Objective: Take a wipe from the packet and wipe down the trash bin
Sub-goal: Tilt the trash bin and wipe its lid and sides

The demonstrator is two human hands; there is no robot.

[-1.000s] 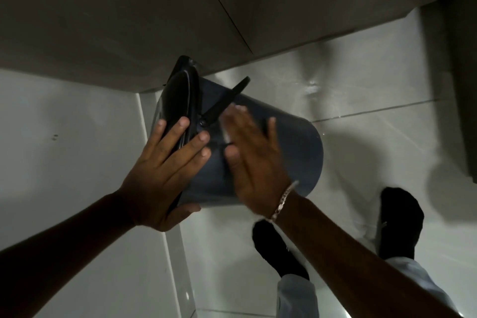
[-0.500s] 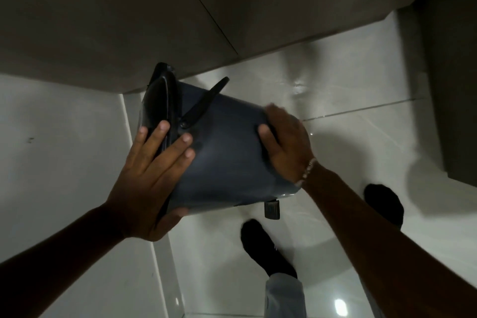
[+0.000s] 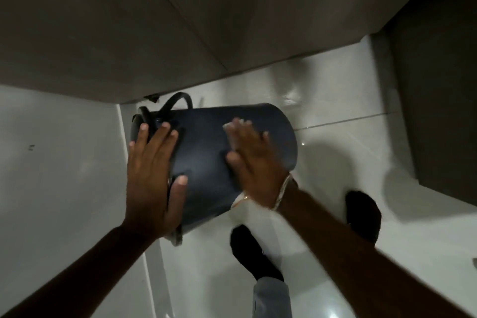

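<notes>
The dark blue-grey round plastic trash bin [image 3: 206, 162] is held tipped on its side above the glossy white tiled floor [image 3: 348, 116], its rim end to the left and its base to the right, close under the grey cabinet front [image 3: 129, 20]. The left hand [image 3: 152, 175] lies spread and flat against the rim end, fingers apart, bracing rather than gripping. The right hand [image 3: 254, 162] presses flat on the bin's wall with a thin white wipe [image 3: 238, 122] showing at its fingertips; whether it pinches the wipe cannot be told. With no closed hold on either side, I judge a hard stroke could roll or slip the smooth bin down onto the feet in black socks [image 3: 254, 253]. The bin's opening faces away, so its contents are hidden; the curved black handle [image 3: 171, 103] hangs loose at the far edge.
</notes>
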